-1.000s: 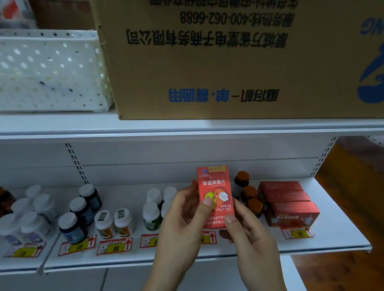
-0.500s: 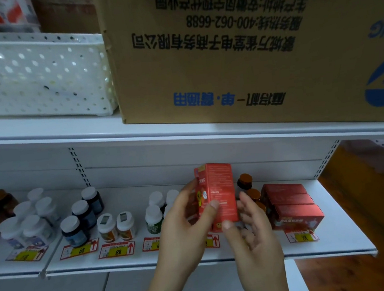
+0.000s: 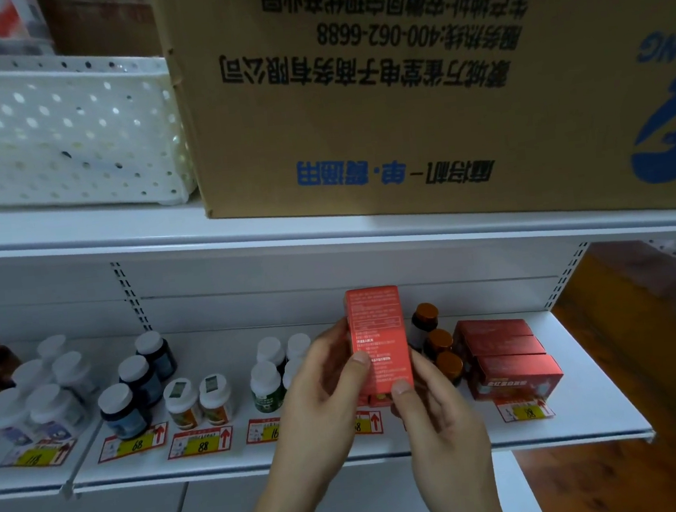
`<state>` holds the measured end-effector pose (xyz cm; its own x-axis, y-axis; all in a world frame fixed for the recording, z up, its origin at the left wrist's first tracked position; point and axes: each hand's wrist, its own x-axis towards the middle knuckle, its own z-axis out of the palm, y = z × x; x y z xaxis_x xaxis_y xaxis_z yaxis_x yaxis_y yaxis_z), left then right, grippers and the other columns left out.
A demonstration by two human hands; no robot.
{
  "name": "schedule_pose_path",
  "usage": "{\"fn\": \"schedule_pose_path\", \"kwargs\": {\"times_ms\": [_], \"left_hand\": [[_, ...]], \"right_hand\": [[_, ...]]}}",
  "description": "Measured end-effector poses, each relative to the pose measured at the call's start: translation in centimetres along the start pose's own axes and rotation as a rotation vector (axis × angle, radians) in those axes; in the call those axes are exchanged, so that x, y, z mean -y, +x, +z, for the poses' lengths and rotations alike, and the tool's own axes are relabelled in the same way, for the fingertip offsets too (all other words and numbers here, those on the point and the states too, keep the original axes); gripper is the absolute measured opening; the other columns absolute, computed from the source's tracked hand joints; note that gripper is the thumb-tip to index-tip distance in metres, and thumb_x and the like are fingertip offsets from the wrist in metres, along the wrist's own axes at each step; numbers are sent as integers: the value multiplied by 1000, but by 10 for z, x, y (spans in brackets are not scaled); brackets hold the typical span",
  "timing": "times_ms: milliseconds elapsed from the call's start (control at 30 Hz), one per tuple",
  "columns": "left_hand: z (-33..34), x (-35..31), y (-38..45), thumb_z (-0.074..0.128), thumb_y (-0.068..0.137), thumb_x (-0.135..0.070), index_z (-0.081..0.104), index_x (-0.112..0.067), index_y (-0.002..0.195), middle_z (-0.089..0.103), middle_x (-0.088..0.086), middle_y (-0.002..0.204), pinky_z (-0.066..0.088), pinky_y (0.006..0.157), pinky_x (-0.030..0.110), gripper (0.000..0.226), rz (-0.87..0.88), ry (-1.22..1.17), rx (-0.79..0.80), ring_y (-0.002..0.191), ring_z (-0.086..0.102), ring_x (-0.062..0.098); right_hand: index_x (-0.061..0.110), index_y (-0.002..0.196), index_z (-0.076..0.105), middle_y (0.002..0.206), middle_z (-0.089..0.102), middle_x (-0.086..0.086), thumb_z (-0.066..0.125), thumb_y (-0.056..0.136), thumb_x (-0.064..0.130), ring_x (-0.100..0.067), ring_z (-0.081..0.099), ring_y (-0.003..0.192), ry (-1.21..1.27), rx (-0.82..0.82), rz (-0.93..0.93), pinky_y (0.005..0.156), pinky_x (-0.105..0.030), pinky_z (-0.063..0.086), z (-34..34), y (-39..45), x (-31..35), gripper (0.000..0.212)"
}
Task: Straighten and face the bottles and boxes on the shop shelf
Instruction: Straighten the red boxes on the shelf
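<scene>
Hands, left (image 3: 320,385) and right (image 3: 433,407), pinched a red box (image 3: 378,336) upright, text side near; good practice would turn its picture face outward before shelving.

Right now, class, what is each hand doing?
Left hand: holding the red box, thumb across its face.
Right hand: holding the same box near its bottom.

Dim, soft-focus view with wide-angle bending at edges.

red box (image 3: 378,336), white shelf (image 3: 240,459), brown carton (image 3: 418,124)
</scene>
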<state>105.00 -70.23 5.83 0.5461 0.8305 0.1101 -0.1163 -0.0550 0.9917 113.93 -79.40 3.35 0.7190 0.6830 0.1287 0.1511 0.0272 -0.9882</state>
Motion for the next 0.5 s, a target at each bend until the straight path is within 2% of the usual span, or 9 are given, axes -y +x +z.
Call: {"fn": "schedule_pose_path", "kwargs": {"times_ms": [67,100,167,233,267,367,433,500], "left_hand": [[-2,0,1,56,100,-16,60,-30,129,72,-21,113,51,83,11,32,8,14,-8,107,67,-2],[-3,0,2,56,100,-19,59,-31,131,72,-21,115,52,86,13,33,9,26,-6,109,66,-1],[-6,1,1,55,100,-25,57,-34,135,70,-20,120,53,93,21,36,5,44,19,113,65,0],[-5,1,1,54,101,-27,57,-37,135,69,-20,122,51,95,23,36,-5,57,42,115,64,1],[-4,1,0,53,101,-26,58,-37,134,70,-20,120,50,94,20,35,-6,65,41,114,64,0],[-4,0,0,55,101,-24,63,-36,125,73,-17,112,53,86,16,28,32,123,-12,105,67,0],[-4,0,1,61,97,-27,66,-36,118,74,-14,106,54,82,18,23,63,158,-51,99,69,2],[-2,-4,1,68,89,-32,66,-34,114,75,-16,101,54,76,15,25,52,112,-53,94,70,1]], "right_hand": [[45,123,61,113,71,22,64,92,25,8,64,104,8,23,-6,83,-7,48,0,1,2,37],[45,123,61,112,70,24,64,90,31,8,64,104,23,29,-6,82,-6,48,0,2,3,36],[43,121,62,111,71,23,60,83,40,3,65,106,68,24,-4,87,-16,52,0,4,5,39],[40,120,63,111,73,19,60,81,36,-4,67,108,103,13,-10,92,-28,53,1,3,5,39],[38,119,63,109,73,18,63,82,32,-5,68,107,111,9,-21,92,-29,53,1,3,5,37],[35,119,63,108,74,15,72,83,19,-3,69,104,101,-19,-57,87,-18,55,2,2,1,41],[39,118,64,114,72,8,78,74,26,-7,70,104,95,-48,-88,87,-18,55,3,0,-2,48],[41,119,62,122,65,10,80,67,34,-11,68,107,9,-95,-155,86,-22,57,8,-2,-3,55]]}}
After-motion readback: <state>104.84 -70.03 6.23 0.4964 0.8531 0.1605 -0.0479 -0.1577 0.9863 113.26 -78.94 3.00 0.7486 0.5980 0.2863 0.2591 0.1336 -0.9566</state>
